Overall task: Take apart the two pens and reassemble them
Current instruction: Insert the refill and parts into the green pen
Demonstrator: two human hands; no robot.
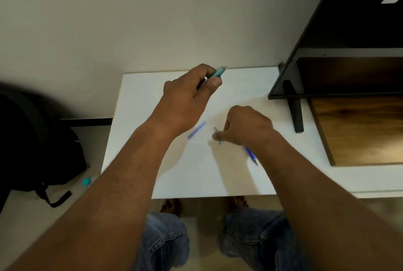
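Teal pen barrel [214,73] in left hand [189,92] points up-right.

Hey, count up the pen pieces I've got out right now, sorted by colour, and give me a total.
Teal: 2, the teal barrel in the left hand and the small teal-tipped refill piece at the right hand.
Pale purple: 1, the tube lying on the white table.
Blue: 1, the blue pen section under the right wrist.
Total: 4
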